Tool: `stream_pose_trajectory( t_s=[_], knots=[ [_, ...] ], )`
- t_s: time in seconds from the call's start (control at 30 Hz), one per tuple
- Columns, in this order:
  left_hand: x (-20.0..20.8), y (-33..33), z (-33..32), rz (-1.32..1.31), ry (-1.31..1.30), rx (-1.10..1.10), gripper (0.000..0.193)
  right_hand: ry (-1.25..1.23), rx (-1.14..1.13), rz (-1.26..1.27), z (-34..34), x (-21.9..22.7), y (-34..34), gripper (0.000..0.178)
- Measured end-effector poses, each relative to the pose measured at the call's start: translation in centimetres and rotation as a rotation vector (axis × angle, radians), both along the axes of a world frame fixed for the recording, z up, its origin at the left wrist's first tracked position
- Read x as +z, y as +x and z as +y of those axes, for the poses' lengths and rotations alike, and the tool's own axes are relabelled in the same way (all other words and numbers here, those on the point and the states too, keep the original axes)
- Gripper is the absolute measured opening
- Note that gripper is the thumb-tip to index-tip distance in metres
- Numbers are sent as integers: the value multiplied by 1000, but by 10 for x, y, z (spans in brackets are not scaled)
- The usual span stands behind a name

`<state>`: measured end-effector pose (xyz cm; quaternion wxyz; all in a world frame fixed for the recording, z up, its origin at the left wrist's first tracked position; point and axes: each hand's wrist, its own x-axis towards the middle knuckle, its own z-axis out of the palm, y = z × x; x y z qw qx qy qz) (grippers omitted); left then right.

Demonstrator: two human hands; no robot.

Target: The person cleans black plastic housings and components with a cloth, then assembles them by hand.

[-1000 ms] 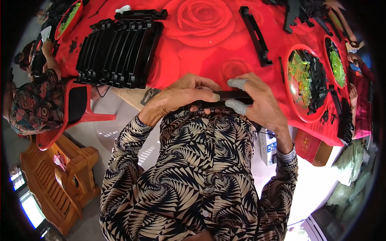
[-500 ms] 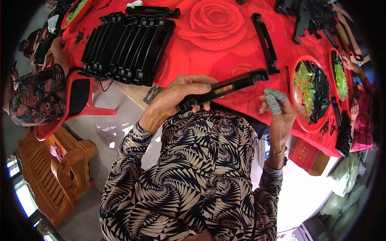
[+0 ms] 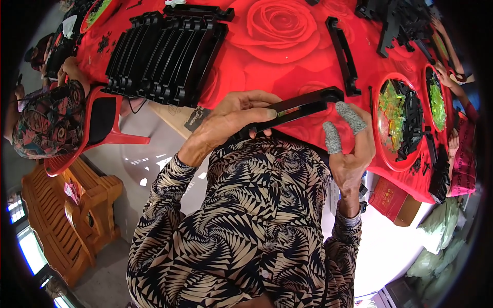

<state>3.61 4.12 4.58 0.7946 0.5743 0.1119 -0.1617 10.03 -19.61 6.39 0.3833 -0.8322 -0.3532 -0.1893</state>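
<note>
One black bar [image 3: 305, 101] was pinched by the left hand [image 3: 233, 116] near one end over the bench [image 3: 275, 74], seemingly leaving the other free. The right hand [image 3: 353, 145], grip wide, stood beside that free end, contact unclear. Beyond, similar bars [image 3: 169, 56] lay side by side, probably saving space.

The long bar [image 3: 309, 101] you hold looks like smooth black plastic with a soft sheen, as do the stacked bars [image 3: 165, 60]; the grey finger covers [image 3: 351, 118] you wear are rough, matt knit cloth. The red tablecloth [image 3: 246, 64] looks smooth and faintly glossy, and the yellow-green pieces [image 3: 393, 110] shiny, see-through plastic. Your shirt [image 3: 231, 215] is matt cloth, the slatted bench [image 3: 54, 215] glossy wood.
</note>
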Motion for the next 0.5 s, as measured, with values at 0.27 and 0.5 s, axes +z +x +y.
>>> stream_pose_trajectory(
  t_s=[0.27,0.5],
  knots=[
    [-8,-1,-9,54,-92,138,38,415,-19,897,0,-24,-18,26],
    [-10,3,-4,75,-180,33,37,-89,35,16,11,-4,-8,43]
  ],
)
